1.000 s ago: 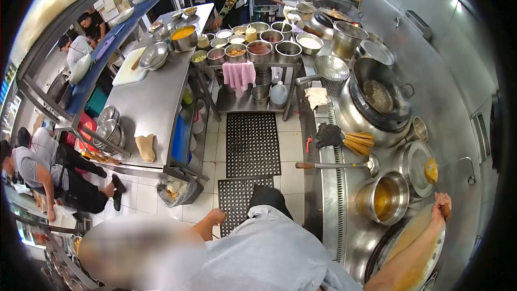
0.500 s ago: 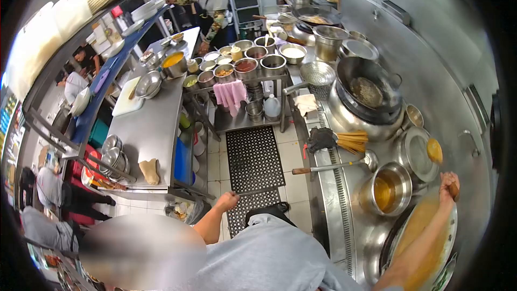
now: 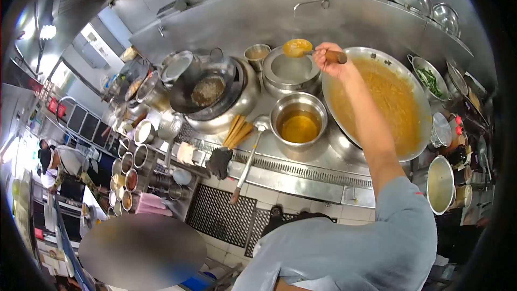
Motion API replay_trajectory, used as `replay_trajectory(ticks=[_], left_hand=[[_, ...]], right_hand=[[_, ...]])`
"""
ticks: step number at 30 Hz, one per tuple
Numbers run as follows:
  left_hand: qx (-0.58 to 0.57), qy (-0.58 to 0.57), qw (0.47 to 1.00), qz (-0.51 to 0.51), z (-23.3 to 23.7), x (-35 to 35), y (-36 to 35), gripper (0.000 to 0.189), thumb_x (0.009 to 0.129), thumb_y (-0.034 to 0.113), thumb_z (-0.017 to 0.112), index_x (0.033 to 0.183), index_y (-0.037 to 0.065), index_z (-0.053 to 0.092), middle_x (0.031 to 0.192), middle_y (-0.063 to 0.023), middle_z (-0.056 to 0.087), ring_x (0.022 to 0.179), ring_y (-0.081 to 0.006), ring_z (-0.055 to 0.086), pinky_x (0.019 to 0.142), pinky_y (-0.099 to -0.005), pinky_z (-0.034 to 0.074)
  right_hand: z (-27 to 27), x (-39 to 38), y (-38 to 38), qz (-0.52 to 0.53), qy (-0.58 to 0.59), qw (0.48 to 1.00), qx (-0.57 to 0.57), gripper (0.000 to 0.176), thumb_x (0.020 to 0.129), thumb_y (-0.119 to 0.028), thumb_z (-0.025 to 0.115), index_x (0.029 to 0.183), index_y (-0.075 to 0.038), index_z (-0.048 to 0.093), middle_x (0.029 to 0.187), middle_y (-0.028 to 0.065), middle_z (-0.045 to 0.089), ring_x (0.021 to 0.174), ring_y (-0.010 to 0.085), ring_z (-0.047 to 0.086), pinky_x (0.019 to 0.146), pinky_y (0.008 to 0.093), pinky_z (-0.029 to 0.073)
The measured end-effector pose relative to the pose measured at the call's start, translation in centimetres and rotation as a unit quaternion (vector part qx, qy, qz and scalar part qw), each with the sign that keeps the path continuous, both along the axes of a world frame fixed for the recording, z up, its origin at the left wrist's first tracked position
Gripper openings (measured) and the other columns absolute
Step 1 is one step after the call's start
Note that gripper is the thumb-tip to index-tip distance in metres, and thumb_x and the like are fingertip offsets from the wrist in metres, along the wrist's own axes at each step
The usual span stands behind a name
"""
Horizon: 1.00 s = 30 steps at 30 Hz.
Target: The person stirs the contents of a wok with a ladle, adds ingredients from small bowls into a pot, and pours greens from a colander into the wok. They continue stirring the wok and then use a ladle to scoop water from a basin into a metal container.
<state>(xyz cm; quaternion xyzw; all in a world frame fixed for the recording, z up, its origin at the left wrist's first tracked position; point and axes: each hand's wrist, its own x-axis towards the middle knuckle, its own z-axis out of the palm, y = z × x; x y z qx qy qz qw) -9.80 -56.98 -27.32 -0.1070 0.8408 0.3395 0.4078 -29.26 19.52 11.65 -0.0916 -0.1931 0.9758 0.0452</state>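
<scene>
My right hand [image 3: 331,59] is closed around the wooden handle of a ladle [image 3: 297,48]. The ladle's bowl holds something orange and hangs above a round metal pot [image 3: 291,70]. My right forearm crosses over a wide pan [image 3: 421,124] filled with orange-brown stew. Below the ladle stands a steel pot [image 3: 299,119] with amber liquid inside. Another ladle [image 3: 249,159] lies on the counter, its wooden handle over the front edge. My left hand is out of view.
A black wok [image 3: 207,89] sits at the left on the range. Beside it are a bamboo brush [image 3: 237,132] and a black cloth [image 3: 219,162]. Green vegetables fill a bowl [image 3: 428,80] at the right. A person [image 3: 67,161] stands far left.
The view has swung right towards the stove and the wide pan. My right hand still holds the ladle up. My left hand, seen before over the floor, has left the view.
</scene>
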Motion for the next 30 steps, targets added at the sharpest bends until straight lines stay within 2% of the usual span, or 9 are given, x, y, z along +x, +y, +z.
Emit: replay_trajectory(ticks=[1,4,13,17,21,24,30], left_hand=[[0.002,-0.006,1.0,0.012,0.6,-0.3,0.2,0.029,0.092,0.023,0.057,0.091,-0.004,0.069,0.072,-0.0107,0.067,0.061,-0.0186,0.061,0.054,-0.0346,0.047],[0.009,-0.02,0.998,0.053,1.4,-1.0,0.3,0.028,0.092,0.022,0.057,0.091,-0.003,0.069,0.072,-0.0105,0.067,0.061,-0.0185,0.061,0.053,-0.0344,0.047],[0.009,-0.025,0.996,0.088,2.1,-0.5,-2.0,0.027,0.092,0.022,0.057,0.091,-0.003,0.068,0.072,-0.01,0.065,0.06,-0.0182,0.059,0.051,-0.034,0.045],[0.001,-0.031,0.998,0.063,1.7,-0.2,-2.2,0.026,0.092,0.022,0.057,0.091,-0.002,0.068,0.072,-0.0098,0.065,0.059,-0.018,0.059,0.051,-0.0338,0.045],[-0.005,-0.034,0.999,0.027,0.9,-0.8,-1.1,0.026,0.092,0.021,0.057,0.091,-0.002,0.068,0.072,-0.0096,0.064,0.059,-0.0179,0.058,0.05,-0.0336,0.044],[0.003,-0.028,1.0,0.009,0.6,-2.4,0.7,0.025,0.093,0.021,0.056,0.091,-0.002,0.067,0.071,-0.0094,0.064,0.059,-0.0177,0.058,0.049,-0.0334,0.044],[0.023,-0.017,0.999,-0.032,0.0,-6.7,5.1,0.025,0.093,0.021,0.056,0.092,-0.002,0.067,0.071,-0.0091,0.063,0.058,-0.0175,0.057,0.048,-0.0332,0.043]], right_hand=[[1.0,-0.6,0.0,0.018,-0.008,1.0,0.004,0.015,0.088,-0.004,0.053,0.076,-0.004,0.043,0.067,0.0034,0.05,0.054,0.0125,0.053,0.046,0.0243,0.048],[2.0,-0.7,-1.3,-0.022,-0.031,0.999,0.013,0.013,0.087,-0.004,0.052,0.078,-0.004,0.043,0.065,0.0024,0.05,0.05,0.0099,0.052,0.044,0.0215,0.047],[0.7,0.4,-2.7,-0.001,0.003,1.0,-0.001,0.011,0.086,-0.003,0.052,0.079,-0.005,0.043,0.065,0.0023,0.049,0.052,0.0098,0.053,0.045,0.0216,0.048],[-0.4,0.8,-3.1,0.008,-0.021,0.998,-0.059,0.011,0.085,-0.002,0.052,0.079,-0.004,0.043,0.067,0.0022,0.05,0.052,0.0099,0.054,0.044,0.0218,0.048],[-1.2,1.3,-3.8,-0.023,-0.027,0.998,-0.042,0.012,0.085,-0.003,0.053,0.078,-0.004,0.043,0.068,0.0029,0.05,0.053,0.0101,0.055,0.044,0.0217,0.048],[-1.4,1.4,-3.6,-0.007,-0.033,0.998,-0.061,0.013,0.085,-0.003,0.053,0.077,-0.004,0.043,0.068,0.0032,0.05,0.053,0.0105,0.055,0.045,0.0217,0.048],[1.0,1.8,-1.5,-0.013,-0.002,0.997,-0.079,0.018,0.086,-0.003,0.052,0.07,-0.007,0.043,0.064,0.0027,0.049,0.052,0.0108,0.053,0.044,0.0214,0.046]])
